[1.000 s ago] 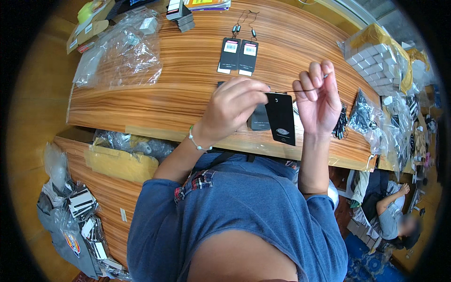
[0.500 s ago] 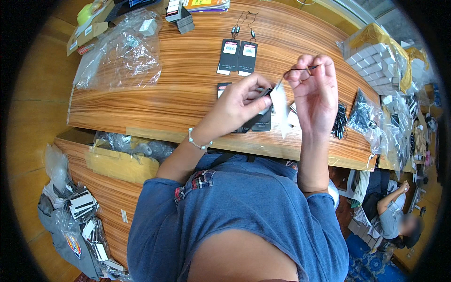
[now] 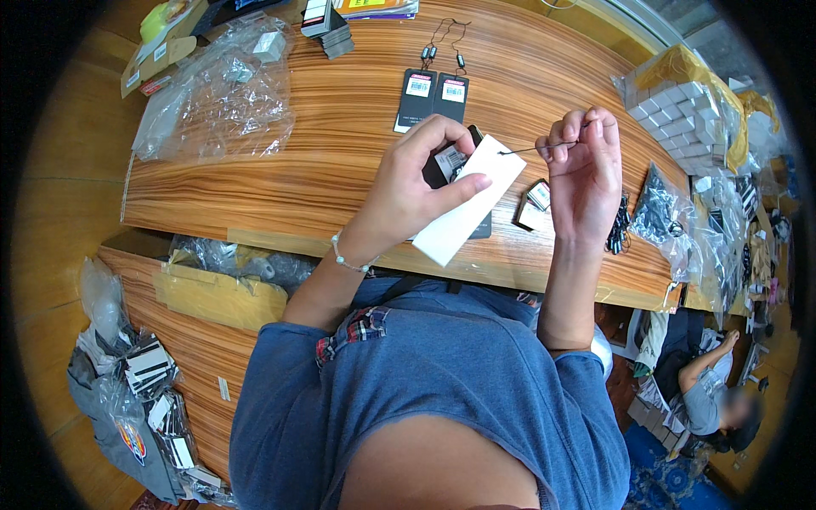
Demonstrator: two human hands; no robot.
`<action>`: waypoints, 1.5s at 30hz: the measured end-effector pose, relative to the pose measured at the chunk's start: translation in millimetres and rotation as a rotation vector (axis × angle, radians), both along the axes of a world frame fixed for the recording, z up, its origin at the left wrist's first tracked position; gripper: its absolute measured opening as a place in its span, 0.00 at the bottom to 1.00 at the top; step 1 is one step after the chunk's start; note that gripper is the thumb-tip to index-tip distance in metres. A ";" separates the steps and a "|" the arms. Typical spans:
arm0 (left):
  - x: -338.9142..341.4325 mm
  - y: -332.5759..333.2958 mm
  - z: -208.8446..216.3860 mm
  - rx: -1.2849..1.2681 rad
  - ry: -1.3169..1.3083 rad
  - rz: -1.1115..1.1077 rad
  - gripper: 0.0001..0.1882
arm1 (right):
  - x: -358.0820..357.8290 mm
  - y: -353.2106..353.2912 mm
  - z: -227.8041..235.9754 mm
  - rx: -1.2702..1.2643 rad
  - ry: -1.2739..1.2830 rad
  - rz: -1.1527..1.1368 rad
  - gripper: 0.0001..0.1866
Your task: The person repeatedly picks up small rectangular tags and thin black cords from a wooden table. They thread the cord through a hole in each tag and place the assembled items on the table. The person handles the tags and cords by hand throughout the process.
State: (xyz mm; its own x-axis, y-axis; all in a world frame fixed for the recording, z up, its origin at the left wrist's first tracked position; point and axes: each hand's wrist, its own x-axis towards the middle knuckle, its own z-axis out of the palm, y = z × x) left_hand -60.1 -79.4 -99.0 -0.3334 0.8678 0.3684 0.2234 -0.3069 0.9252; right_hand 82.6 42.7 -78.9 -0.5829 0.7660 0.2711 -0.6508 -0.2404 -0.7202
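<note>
A white hang tag (image 3: 467, 206) is pinched between the thumb and fingers of my left hand (image 3: 416, 183), tilted, with its plain side showing. Behind it sits a black tag, mostly hidden. From the hole at the white tag's upper end a thin black cord (image 3: 535, 150) runs across to my right hand (image 3: 585, 170), whose fingertips grip its far part. Beyond my left hand lie two black hang tags (image 3: 416, 104) with barcode labels, side by side, their looped cords pointing away. Under my hands another dark tag (image 3: 483, 226) is partly covered.
A small stack of tags (image 3: 534, 206) and a bunch of black cords (image 3: 618, 225) lie by my right wrist. Clear plastic bags (image 3: 225, 102) spread at left. Small white boxes (image 3: 676, 110) in plastic stand far right. Another person (image 3: 710, 395) sits at lower right.
The white tag has turned from nearly edge-on to show its broad side. My right hand has shifted a little right and down, and the cord is now stretched straight.
</note>
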 end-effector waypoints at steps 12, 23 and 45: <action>1.3 -5.2 19.0 -0.032 0.423 0.145 0.13 | -14.5 -26.1 -4.0 0.369 -0.429 -0.153 0.03; -6.5 -5.4 10.2 -0.063 0.231 0.056 0.09 | -2.9 -14.3 5.2 0.179 -0.097 -0.077 0.04; -9.9 -10.0 27.9 -0.033 0.240 0.099 0.07 | -5.2 -33.1 13.0 0.406 -0.509 0.057 0.11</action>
